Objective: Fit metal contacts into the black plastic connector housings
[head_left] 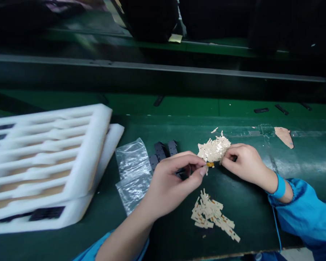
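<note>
My left hand (pixel 176 179) pinches a small amber-and-cream piece (pixel 210 165) between thumb and forefinger. Just beyond it is a heap of small cream strips (pixel 214 148), some of them shiny. My right hand (pixel 243 163) is at the heap's right edge with thumb and fingers pressed together; whatever they may hold is hidden. Nearer the table's front edge lies a second pile of cream strips with amber parts (pixel 212 214). Several black parts (pixel 163 150) lie behind my left hand, which partly covers them.
White foam trays (pixel 97 145) with long slots are stacked at the left, some slots holding black parts. Clear plastic bags (pixel 133 163) lie beside them. A tan scrap (pixel 284 137) and loose black pieces (pixel 261 110) are at the back right. A blue wrist strap (pixel 280 186) trails a cord.
</note>
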`<control>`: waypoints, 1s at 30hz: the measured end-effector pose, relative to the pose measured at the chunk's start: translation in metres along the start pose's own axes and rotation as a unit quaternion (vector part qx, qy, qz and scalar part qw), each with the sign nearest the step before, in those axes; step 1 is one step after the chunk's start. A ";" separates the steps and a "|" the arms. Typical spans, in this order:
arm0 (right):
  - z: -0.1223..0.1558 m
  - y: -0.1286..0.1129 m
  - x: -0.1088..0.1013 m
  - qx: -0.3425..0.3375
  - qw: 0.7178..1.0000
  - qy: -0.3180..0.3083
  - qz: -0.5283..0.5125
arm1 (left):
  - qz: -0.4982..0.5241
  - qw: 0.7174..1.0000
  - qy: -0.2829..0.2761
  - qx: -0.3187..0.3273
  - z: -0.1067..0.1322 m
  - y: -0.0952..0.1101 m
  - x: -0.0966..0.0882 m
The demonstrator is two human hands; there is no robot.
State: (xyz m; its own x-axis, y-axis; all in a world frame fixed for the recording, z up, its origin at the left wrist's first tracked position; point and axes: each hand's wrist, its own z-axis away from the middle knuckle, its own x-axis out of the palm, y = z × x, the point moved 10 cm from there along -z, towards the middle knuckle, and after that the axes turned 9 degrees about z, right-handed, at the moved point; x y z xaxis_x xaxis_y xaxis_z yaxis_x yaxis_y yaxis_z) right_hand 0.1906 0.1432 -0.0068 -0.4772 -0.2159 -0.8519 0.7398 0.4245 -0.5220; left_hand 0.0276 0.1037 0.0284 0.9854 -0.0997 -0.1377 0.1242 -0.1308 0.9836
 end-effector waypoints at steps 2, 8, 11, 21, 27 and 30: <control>-0.001 0.001 0.004 -0.019 1.000 -0.005 -0.013 | 0.123 0.988 0.018 -0.089 0.000 -0.020 -0.003; 0.007 -0.028 -0.015 -0.120 0.952 0.060 -0.276 | 0.409 0.860 -0.048 -0.301 0.015 -0.062 0.040; 0.011 -0.039 -0.031 -0.149 0.934 0.095 -0.310 | 0.439 0.832 -0.074 -0.330 0.020 -0.067 0.055; 0.011 -0.029 -0.027 -0.026 0.937 0.071 -0.342 | 0.330 0.918 -0.059 -0.213 0.012 -0.053 0.044; 0.012 -0.018 -0.016 0.035 0.930 0.062 -0.361 | 0.142 0.987 -0.008 -0.070 0.007 -0.025 0.025; 0.013 -0.012 -0.009 0.071 0.911 0.049 -0.404 | 0.140 0.988 0.000 -0.061 0.007 -0.023 0.023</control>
State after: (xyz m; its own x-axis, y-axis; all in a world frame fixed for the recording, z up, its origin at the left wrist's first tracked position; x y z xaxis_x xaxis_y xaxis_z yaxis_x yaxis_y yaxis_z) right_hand 0.1920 0.1289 0.0070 -0.9282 -0.3244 -0.1820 0.1779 0.0425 -0.9831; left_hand 0.0463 0.0979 0.0015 0.9831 -0.1142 0.1428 -0.1412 0.0222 0.9897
